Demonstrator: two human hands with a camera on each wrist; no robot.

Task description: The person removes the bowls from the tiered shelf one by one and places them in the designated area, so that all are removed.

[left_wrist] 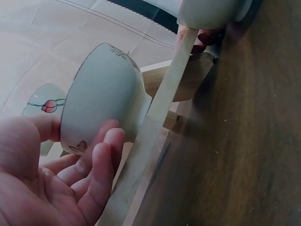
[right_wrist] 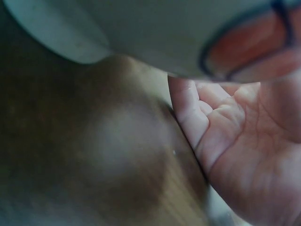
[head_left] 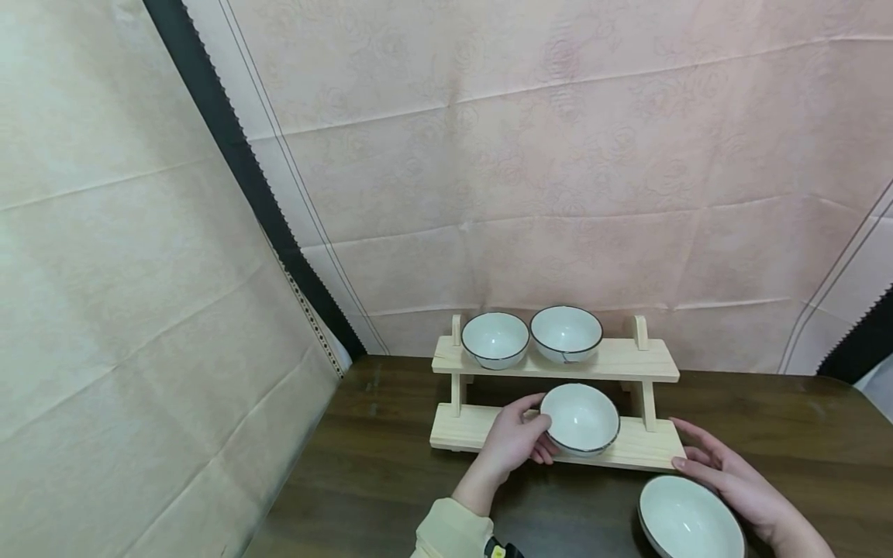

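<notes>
A white bowl (head_left: 580, 418) with a dark rim stands on the lower board of a two-tier wooden rack (head_left: 481, 426). My left hand (head_left: 518, 438) holds this bowl by its left side, thumb near the rim and fingers against the outer wall and underside. In the left wrist view the bowl (left_wrist: 106, 96) shows small painted flowers. At the rack's right end my right hand (head_left: 729, 480) grips the lower board, thumb at the front corner and fingers toward the back. A larger white bowl (head_left: 691, 518) sits in front of that hand and partly hides it in the right wrist view.
Two more white bowls, a left one (head_left: 495, 339) and a right one (head_left: 567, 333), stand side by side on the upper board. The rack stands on a dark brown wooden table (head_left: 363, 449). Pale cloth (head_left: 558, 155) hangs behind and at the left.
</notes>
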